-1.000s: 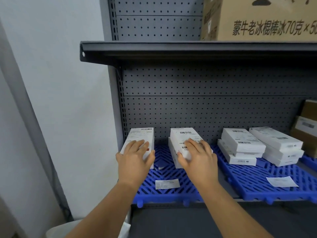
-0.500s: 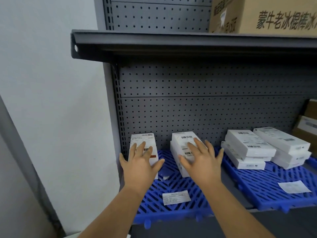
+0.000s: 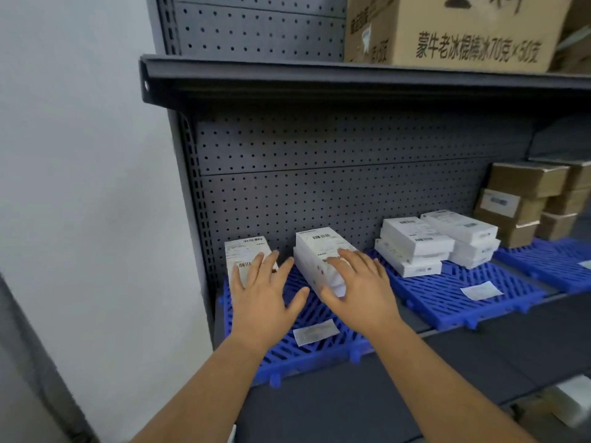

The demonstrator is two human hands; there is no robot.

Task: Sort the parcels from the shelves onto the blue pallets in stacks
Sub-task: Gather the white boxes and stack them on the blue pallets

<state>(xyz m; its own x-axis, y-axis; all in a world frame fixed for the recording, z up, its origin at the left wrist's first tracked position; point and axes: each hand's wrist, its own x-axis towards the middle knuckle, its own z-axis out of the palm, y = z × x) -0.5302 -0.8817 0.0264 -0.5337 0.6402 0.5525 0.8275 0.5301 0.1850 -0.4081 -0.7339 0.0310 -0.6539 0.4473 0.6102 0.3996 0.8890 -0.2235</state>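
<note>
On the lower shelf, leftmost pallet: that's where I've got both hands right now.
Left hand point(image 3: 263, 302): fingers spread wide, palm down, fingertips over the near end of the single white parcel point(image 3: 244, 255). Can't tell if I'm actually touching it or just above it. Not gripping anything.
Right hand point(image 3: 359, 289): also spread flat, sitting over the near end of the two-high white stack point(image 3: 319, 255). Contact looks likely but I can't swear to it.
Left blue pallet point(image 3: 319, 350): holds that single parcel at the back left and the two-high stack just beside it, small gap between them. A paper slip point(image 3: 315, 331) lies near the front edge.
Middle blue pallet point(image 3: 447, 295): two more stacks of white parcels point(image 3: 438, 241) side by side at the back, with another loose slip point(image 3: 481, 290) in front.
Far right: brown cardboard boxes point(image 3: 524, 199) piled on a third blue pallet point(image 3: 550, 260), a bit blurry.
Upper shelf point(image 3: 319, 78): big carton with Chinese print point(image 3: 457, 30).
Behind it all: grey pegboard back panel point(image 3: 319, 187).
</note>
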